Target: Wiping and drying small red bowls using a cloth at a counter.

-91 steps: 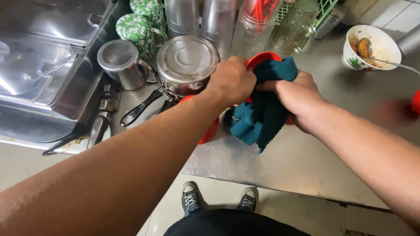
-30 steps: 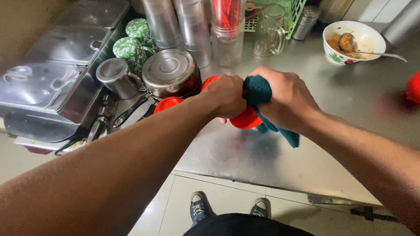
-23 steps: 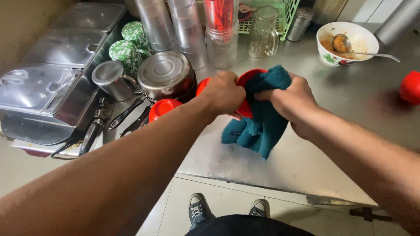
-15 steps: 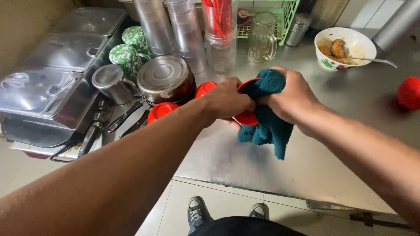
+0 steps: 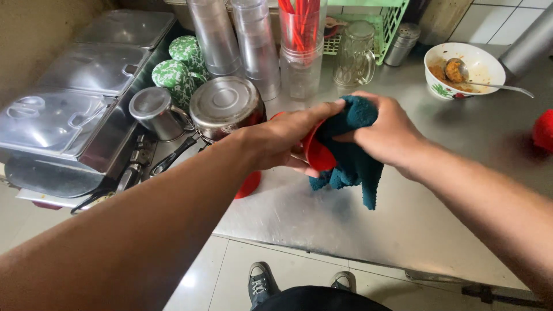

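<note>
My left hand point(image 5: 288, 138) grips a small red bowl point(image 5: 318, 154), tilted on its side above the steel counter point(image 5: 357, 219). My right hand point(image 5: 383, 129) presses a dark teal cloth point(image 5: 351, 161) into the bowl's opening; the cloth's loose end hangs below it. Another red bowl point(image 5: 249, 184) lies on the counter under my left wrist, partly hidden by my arm.
A lidded steel pot point(image 5: 224, 106) and steel mug point(image 5: 152, 112) stand to the left, beside covered steel trays point(image 5: 86, 92). Stacked clear cups point(image 5: 253, 40), a glass mug point(image 5: 352, 55) and a green basket point(image 5: 380, 29) are behind. A used white bowl with spoon point(image 5: 464, 69) sits far right.
The bowl has been turned in my left hand while my right hand worked the cloth around inside it. The view has shifted slightly closer.
</note>
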